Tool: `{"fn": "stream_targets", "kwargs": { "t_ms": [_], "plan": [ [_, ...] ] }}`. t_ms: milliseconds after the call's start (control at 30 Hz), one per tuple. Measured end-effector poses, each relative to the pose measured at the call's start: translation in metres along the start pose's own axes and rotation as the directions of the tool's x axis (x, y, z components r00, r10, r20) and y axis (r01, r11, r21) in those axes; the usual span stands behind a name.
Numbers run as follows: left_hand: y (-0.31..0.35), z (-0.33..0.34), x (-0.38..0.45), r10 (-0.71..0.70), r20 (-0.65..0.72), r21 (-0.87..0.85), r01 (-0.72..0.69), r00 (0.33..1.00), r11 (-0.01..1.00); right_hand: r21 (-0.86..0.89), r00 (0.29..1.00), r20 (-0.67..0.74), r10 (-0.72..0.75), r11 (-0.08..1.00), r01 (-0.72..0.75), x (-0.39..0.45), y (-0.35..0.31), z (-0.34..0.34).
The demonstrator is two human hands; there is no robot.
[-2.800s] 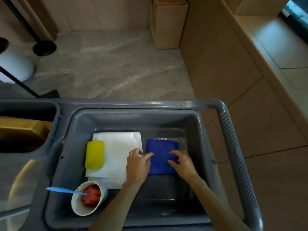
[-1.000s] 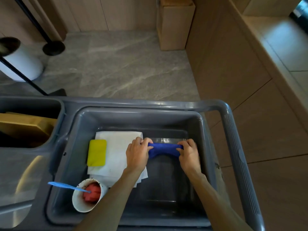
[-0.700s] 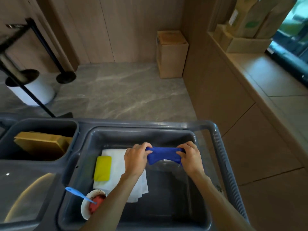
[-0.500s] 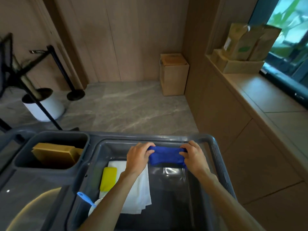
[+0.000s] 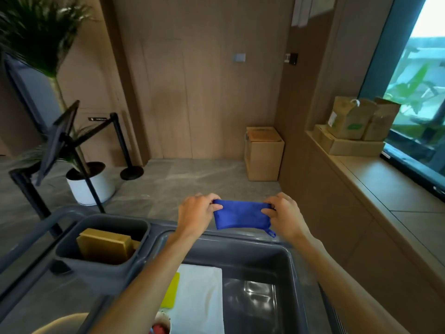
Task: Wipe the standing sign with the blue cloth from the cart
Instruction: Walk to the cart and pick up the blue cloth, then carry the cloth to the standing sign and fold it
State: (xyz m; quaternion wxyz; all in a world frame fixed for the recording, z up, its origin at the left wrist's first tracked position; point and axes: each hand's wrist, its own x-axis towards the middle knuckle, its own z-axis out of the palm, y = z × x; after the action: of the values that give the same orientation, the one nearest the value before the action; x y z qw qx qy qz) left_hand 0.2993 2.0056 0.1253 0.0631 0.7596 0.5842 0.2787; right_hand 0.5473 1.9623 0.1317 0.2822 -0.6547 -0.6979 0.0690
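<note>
The folded blue cloth [image 5: 240,216] hangs in the air above the far rim of the grey cart bin [image 5: 292,263]. My left hand [image 5: 197,213] pinches its left end and my right hand [image 5: 285,214] pinches its right end. A small loop dangles from the cloth's lower right corner. The standing sign [image 5: 56,138], a dark tilted panel on a black stand, is at the far left beyond the cart.
Inside the bin lie a white cloth [image 5: 199,300] and a yellow sponge [image 5: 171,294]. A smaller grey tub [image 5: 103,268] holds a tan block. A potted plant [image 5: 90,186], a black barrier post [image 5: 125,150], a wooden box [image 5: 263,153] and a ledge with paper bags [image 5: 356,121] surround the floor.
Both hands lifted the blue cloth out of the bin and up over its far rim. The view tilted upward, revealing the sign, plant and window.
</note>
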Motion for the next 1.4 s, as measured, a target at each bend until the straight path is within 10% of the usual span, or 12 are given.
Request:
{"fn": "stream_targets", "kwargs": {
  "t_ms": [733, 1400],
  "plan": [
    [-0.120, -0.163, -0.166, -0.486, -0.332, 0.105, 0.543, 0.809, 0.833, 0.208, 0.827, 0.233, -0.511, 0.857, 0.471, 0.020, -0.216, 0.089],
    [-0.181, -0.274, -0.483, -0.717, -0.647, -0.056, 0.921, 0.261, 0.386, 0.547, 0.295, 0.312, -0.903, 0.425, 0.721, -0.173, -0.483, 0.200]
  ]
}}
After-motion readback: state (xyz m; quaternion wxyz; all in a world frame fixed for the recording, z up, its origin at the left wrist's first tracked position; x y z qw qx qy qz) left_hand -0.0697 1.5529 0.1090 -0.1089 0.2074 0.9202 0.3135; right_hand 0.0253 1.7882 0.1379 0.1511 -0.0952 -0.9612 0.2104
